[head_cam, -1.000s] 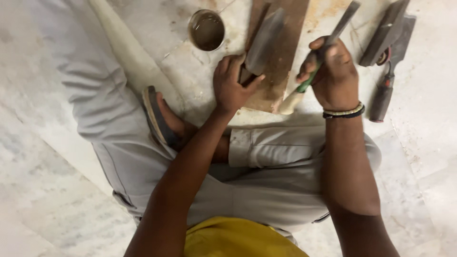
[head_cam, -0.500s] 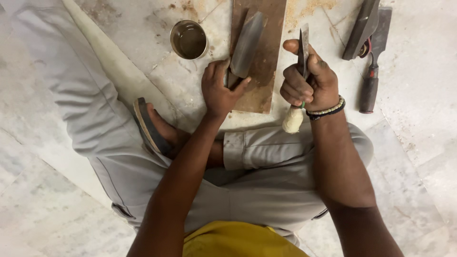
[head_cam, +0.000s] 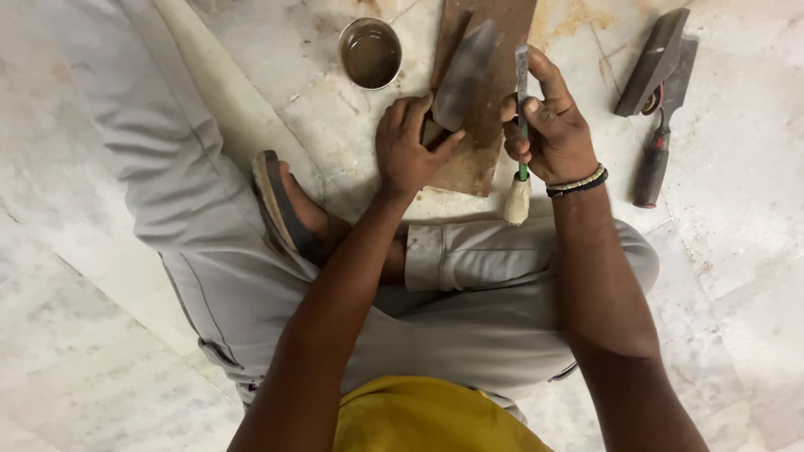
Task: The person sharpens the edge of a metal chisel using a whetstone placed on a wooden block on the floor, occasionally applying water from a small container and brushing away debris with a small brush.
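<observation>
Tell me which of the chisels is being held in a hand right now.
The slim chisel with the pale handle end, gripped upright in the right hand. The dark-handled chisel lies untouched on the floor, farther right.

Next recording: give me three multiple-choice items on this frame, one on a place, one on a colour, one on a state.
1. Where is the small round cup?
A. left of the board
B. on the person's knee
C. right of the spare chisels

2. What colour is the band on the held chisel below the fist?
A. red
B. green
C. blue

3. How is the right hand?
A. flat on the floor
B. open and empty
C. closed around the chisel

Answers: 1 A, the cup stands on the floor left of the wooden board. 2 B, green shows above the pale handle end. 3 C, the fingers wrap the shaft.
</observation>
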